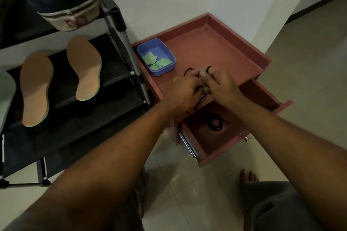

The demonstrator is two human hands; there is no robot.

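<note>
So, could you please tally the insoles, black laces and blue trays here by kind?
Tan flat insoles on the black shoe rack: 2
Thin black laces: 2, one held in the left hand and right hand, one coiled in the open red-brown drawer
Shallow blue plastic tray: 1
Total: 5

You are reaching both bare arms forward, wrists close together. Your left hand (pixel 187 92) is curling its fingers, knuckles up, round a cord (pixel 187 71); your right hand (pixel 220 84) is pinching it just beside.
</note>
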